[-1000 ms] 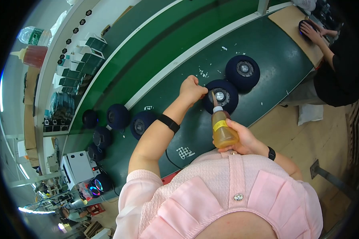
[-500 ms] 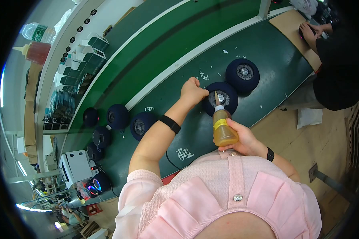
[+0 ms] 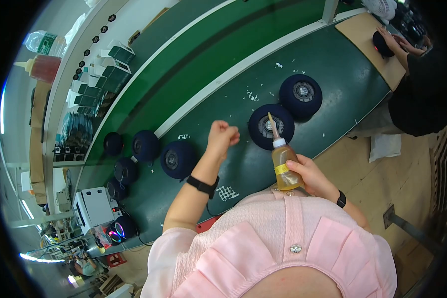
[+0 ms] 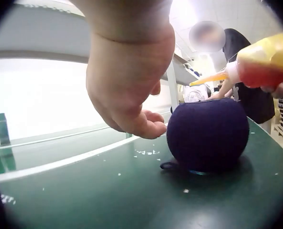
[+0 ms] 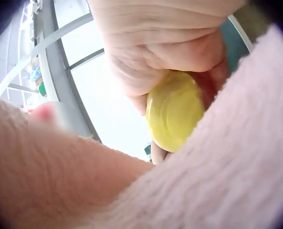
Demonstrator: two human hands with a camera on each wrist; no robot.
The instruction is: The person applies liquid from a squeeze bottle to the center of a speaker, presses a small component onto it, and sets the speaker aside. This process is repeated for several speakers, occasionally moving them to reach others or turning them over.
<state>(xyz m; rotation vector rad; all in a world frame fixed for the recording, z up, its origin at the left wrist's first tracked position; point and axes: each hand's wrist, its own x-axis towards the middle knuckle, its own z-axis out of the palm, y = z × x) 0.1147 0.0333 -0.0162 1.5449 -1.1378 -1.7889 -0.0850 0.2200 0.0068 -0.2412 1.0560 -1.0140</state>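
My right hand (image 3: pixel 317 178) grips a squeeze bottle (image 3: pixel 286 172) of amber liquid with a yellow label. Its long nozzle reaches over the open, ring-shaped base of a round dark-blue fabric-covered speaker (image 3: pixel 256 130) on the bench. The right wrist view shows the yellowish bottom of the bottle (image 5: pixel 174 117) within the fingers. Left of that speaker, my left hand (image 3: pixel 221 140) is raised with loosely bent fingers and nothing in them. In the left wrist view its fingertips (image 4: pixel 153 129) appear close beside the speaker (image 4: pixel 208 136), which has a small loop low on its side.
A second speaker (image 3: pixel 310 107) sits just behind the first. Several more speakers (image 3: pixel 180 161) stand along the left of the green bench (image 3: pixel 223 171). White scraps (image 3: pixel 252 95) lie on the surface. Another person's hands (image 3: pixel 393 43) work over a cardboard sheet (image 3: pixel 365 37) at far right.
My left hand has left the speaker's edge and moved left and toward me. The bottle has shifted slightly toward me and right, its nozzle still over the speaker.
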